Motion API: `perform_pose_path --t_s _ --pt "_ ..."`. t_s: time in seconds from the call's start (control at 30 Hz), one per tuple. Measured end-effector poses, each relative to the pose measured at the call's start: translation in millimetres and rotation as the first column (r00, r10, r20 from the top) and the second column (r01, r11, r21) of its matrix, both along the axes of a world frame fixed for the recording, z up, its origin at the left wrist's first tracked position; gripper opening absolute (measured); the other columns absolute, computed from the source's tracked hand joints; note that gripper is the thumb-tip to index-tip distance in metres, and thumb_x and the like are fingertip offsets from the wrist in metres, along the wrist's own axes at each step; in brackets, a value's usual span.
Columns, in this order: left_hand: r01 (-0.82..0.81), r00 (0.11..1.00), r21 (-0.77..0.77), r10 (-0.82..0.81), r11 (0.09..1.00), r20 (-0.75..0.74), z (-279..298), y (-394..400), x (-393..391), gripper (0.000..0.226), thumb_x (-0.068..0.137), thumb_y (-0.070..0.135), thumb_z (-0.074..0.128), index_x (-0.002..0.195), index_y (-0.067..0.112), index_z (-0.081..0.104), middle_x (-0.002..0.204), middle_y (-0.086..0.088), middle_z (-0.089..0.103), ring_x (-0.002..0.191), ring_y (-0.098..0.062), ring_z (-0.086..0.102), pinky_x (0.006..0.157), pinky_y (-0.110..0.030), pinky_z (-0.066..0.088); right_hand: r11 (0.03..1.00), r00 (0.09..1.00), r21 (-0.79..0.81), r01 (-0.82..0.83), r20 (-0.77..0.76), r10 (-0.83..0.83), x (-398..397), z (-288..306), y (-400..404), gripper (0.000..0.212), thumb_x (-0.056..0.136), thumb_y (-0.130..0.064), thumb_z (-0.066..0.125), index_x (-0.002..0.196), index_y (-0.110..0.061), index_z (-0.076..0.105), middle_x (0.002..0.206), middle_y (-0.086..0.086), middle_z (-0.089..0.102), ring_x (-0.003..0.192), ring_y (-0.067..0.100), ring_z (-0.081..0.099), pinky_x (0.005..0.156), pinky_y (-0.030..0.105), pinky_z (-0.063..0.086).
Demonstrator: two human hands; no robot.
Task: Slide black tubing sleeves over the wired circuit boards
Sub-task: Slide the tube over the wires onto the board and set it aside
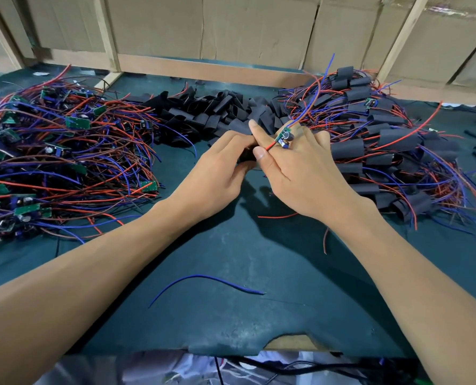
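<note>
Both hands meet over the middle of the green table mat (pixel 231 273). My left hand (pixel 217 173) grips a black tubing sleeve (pixel 246 156), mostly hidden between the fingers. My right hand (pixel 295 168) pinches the red wire of a small green circuit board (pixel 284 138) with a capacitor; the board lies across my right fingers and its red and blue wires (pixel 311 101) rise away from it. The board sits just right of the sleeve, outside it.
A tangle of bare wired boards (pixel 64 151) fills the left side. Loose black sleeves (pixel 217 109) are heaped at the back centre. Sleeved boards (pixel 384 140) pile up on the right. A stray blue wire (pixel 203 282) lies near me. Cardboard and wooden framing (pixel 203 70) close off the back.
</note>
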State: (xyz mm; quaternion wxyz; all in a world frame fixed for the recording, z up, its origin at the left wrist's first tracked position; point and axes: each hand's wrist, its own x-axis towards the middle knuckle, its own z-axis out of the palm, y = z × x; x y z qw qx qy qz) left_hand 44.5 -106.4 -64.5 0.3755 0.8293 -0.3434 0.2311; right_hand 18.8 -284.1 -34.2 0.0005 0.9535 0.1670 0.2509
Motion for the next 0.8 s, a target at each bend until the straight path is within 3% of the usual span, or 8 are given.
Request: perform_pose_path --t_s 0.17,0.37,0.53,0.8 --pt "-0.014 1.0 -0.014 0.014 1.0 0.003 0.3 1.7 -0.8 0.027 0.095 0.0 0.057 0.121 0.006 0.059 0.109 0.001 0.055 0.095 -0.006 0.05 0.089 -0.019 0.045 0.999 1.0 0.033 0.002 -0.021 -0.002 0.6 -2.6 2.6 0.054 0.107 -0.045 0.021 0.156 -0.032 0.038 0.107 0.017 0.06 0.106 0.034 0.049 0.087 0.046 0.033" --pt "0.015 1.0 -0.005 -0.015 1.0 -0.014 -0.8 -0.4 -0.5 0.029 0.095 0.0 0.057 0.123 0.004 0.059 0.112 -0.007 0.057 0.101 -0.019 0.057 0.092 -0.036 0.049 0.994 0.999 0.108 -0.011 -0.041 0.015 1.0 -2.6 2.6 0.053 0.107 -0.042 0.025 0.156 -0.027 0.04 0.097 0.015 0.057 0.104 0.034 0.047 0.089 0.052 0.035" --pt "0.031 0.999 -0.015 -0.032 0.999 -0.022 -0.2 0.3 0.3 0.03 0.094 -0.001 0.056 0.124 0.005 0.058 0.112 -0.007 0.057 0.103 -0.019 0.057 0.093 -0.035 0.05 0.994 0.999 0.103 -0.018 -0.048 0.024 2.8 -3.5 2.0 0.054 0.107 -0.042 0.025 0.157 -0.025 0.038 0.1 0.018 0.059 0.111 0.037 0.048 0.089 0.049 0.033" --pt "0.035 0.999 -0.004 -0.035 0.999 -0.028 -0.5 1.0 0.2 0.03 0.095 0.001 0.057 0.125 0.006 0.058 0.114 -0.007 0.057 0.104 -0.019 0.058 0.093 -0.032 0.05 0.992 0.999 0.125 -0.034 -0.034 0.038 2.5 -3.8 1.9 0.053 0.107 -0.041 0.027 0.156 -0.025 0.04 0.092 0.013 0.057 0.103 0.034 0.048 0.086 0.046 0.033"
